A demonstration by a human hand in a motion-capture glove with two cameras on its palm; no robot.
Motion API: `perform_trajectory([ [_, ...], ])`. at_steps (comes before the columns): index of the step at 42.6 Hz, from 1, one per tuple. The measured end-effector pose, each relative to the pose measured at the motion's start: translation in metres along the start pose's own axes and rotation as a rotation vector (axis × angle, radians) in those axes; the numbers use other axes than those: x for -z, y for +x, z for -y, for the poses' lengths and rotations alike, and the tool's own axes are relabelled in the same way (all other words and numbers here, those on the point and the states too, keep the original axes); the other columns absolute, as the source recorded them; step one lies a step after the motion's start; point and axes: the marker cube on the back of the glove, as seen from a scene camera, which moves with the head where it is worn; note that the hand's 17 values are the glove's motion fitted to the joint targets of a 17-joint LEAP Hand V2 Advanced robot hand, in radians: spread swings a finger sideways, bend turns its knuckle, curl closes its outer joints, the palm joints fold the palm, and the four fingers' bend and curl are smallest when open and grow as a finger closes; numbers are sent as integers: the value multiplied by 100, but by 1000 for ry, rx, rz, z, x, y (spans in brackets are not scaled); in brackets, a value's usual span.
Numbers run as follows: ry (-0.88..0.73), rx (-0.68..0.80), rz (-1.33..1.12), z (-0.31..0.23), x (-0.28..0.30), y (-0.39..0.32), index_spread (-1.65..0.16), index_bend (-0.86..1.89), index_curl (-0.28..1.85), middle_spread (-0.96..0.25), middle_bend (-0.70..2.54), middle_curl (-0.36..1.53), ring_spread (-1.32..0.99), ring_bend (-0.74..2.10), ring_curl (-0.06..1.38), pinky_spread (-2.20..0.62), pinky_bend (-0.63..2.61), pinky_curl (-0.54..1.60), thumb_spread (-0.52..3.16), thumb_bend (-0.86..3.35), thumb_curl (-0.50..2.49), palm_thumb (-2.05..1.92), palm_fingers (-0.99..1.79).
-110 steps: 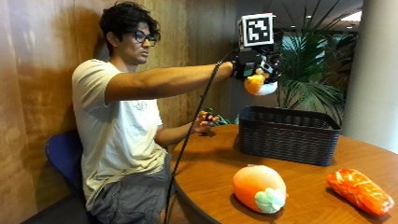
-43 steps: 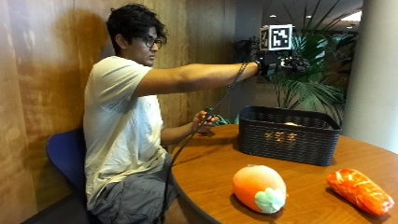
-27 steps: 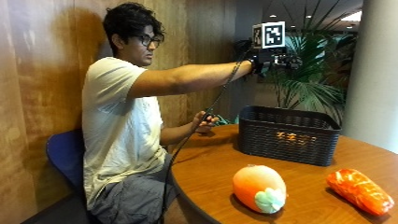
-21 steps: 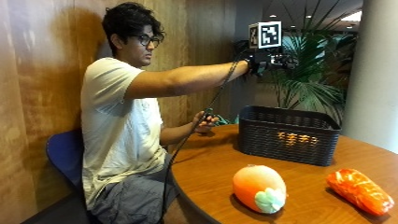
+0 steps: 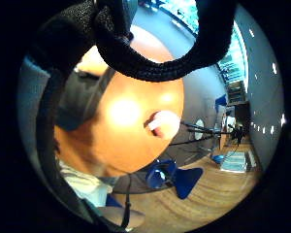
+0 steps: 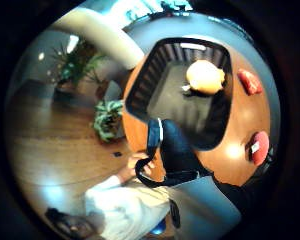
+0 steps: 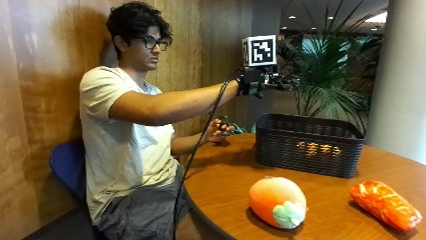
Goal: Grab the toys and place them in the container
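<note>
A round wooden table [image 7: 233, 190] fills the lower right of the outside view, with a person seated at its edge on a blue chair [image 7: 66, 167] against a wood-panelled wall [image 7: 40, 100]. Behind the table stand a pale column [image 7: 403, 75] and a tall leafy plant [image 7: 333, 75].

On the table, a dark woven basket [image 7: 307, 145] sits toward the far side. The thumb-side palm view looks down into it: an orange toy [image 6: 205, 76] lies on the basket's floor, near one wall. Through the weave in the outside view, an orange glow shows at the same spot.

Two more toys lie on the bare tabletop in front of the basket, well apart from it and from each other: a peach-coloured round toy with a pale green leaf end [image 7: 277, 201] nearer the person, and a red-orange elongated toy [image 7: 385, 204] near the table's right edge. Nothing lies between them and the basket.

The gloved right hand [image 7: 266, 82] is held out at arm's length, high above the basket's near rim, with the fingers stretched forward and nothing in them. A cable hangs from the wrist down past the table edge.

The bare left hand [image 7: 218, 131] rests near the table's far left edge, beside the basket, its fingers around a small dark object that cannot be made out.
</note>
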Motion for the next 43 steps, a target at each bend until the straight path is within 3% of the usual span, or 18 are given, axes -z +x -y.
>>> perform_trajectory([
  [11,-5,0,8,-51,-17,31,-30,16,35,0,13,31,3,19,48,3,92,33,127,-1,43,9,-12],
  [22,-38,-135,-85,-90,-35,65,-30,16,35,0,14,28,3,19,46,3,90,32,128,-1,40,9,-11],
  [26,-37,-104,-69,-103,-41,75,-30,16,34,0,14,27,3,19,45,3,90,33,128,-1,40,10,-11],
  [30,-34,-228,-96,-111,-51,90,-30,17,34,0,14,27,2,18,44,3,89,33,128,-1,39,10,-11],
  [36,-45,-95,-8,-129,-61,92,-31,17,35,0,14,26,3,18,43,3,89,33,128,-2,38,10,-10],
  [43,-49,-128,-38,-143,-70,107,-30,18,35,1,14,25,3,18,42,3,88,33,128,-1,38,11,-9],
])
